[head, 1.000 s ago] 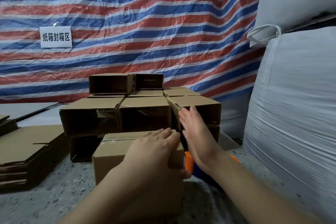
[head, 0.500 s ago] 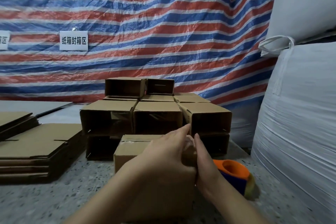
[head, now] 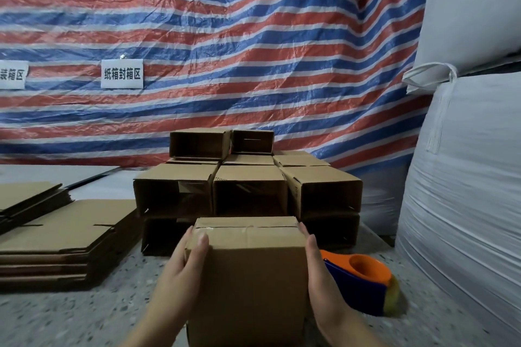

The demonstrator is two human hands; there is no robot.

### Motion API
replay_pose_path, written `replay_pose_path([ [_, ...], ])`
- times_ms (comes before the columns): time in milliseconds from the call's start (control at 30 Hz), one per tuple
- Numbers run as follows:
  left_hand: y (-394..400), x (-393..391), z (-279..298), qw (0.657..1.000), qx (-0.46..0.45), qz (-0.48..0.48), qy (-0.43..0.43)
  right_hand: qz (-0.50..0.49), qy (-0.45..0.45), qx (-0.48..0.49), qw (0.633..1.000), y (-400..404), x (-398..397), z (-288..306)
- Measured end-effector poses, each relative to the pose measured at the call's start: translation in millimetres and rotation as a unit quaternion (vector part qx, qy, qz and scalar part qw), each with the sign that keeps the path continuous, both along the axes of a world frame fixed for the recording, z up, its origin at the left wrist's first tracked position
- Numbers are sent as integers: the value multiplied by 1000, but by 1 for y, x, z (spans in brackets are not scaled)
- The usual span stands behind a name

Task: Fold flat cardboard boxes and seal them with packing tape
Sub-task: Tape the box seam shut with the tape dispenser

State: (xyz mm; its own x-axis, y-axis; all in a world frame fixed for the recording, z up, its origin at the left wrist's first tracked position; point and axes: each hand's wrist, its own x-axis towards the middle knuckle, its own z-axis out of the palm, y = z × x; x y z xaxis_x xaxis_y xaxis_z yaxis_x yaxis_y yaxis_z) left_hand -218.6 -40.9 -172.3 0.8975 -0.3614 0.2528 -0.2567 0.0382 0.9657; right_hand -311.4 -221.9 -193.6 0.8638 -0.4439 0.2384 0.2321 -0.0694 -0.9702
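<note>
A taped cardboard box [head: 248, 270] stands in front of me on the speckled floor, with a clear tape seam along its top face. My left hand [head: 183, 270] holds its left edge, thumb on the near face and fingers round the side. My right hand [head: 318, 276] lies flat against its right side, fingers straight. An orange and blue tape dispenser [head: 363, 279] sits on the floor just right of the box, touched by neither hand.
Several folded open-ended boxes [head: 248, 191] are stacked right behind the held box. Flat cardboard blanks [head: 64, 236] are piled at the left. Large white bulk bags [head: 465, 191] fill the right side. A striped tarp [head: 225, 51] with paper signs hangs behind.
Both hands were together on the box's top right corner. The left hand has moved to the left side and the right hand down the right side. The view has shifted left.
</note>
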Motion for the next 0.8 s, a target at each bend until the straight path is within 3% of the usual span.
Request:
replay_pose_path([
  [100, 4, 1, -8, 999, -15, -10, 40, -2, 41, 19, 999, 1, -7, -10],
  [200, 9, 1, -17, 997, -17, -28, 67, -27, 116, -35, 992, 1, -12, -19],
  [333, 12, -8, -37, 997, -21, -33, 66, -48, 117, -53, 991, 7, -27, -25],
  [433, 12, -13, -50, 998, -21, -4, 63, -57, 97, -35, 993, 7, -31, -31],
  [533, 15, -21, -38, 998, -50, 46, 4, -118, 56, -57, 990, 10, -31, -21],
  [667, 21, -28, 17, 991, -94, 23, -91, -185, -49, -40, 981, 15, -32, 28],
  [800, 10, -14, 78, 981, -115, 1, -153, -252, -104, -116, 955, 11, -24, 97],
])
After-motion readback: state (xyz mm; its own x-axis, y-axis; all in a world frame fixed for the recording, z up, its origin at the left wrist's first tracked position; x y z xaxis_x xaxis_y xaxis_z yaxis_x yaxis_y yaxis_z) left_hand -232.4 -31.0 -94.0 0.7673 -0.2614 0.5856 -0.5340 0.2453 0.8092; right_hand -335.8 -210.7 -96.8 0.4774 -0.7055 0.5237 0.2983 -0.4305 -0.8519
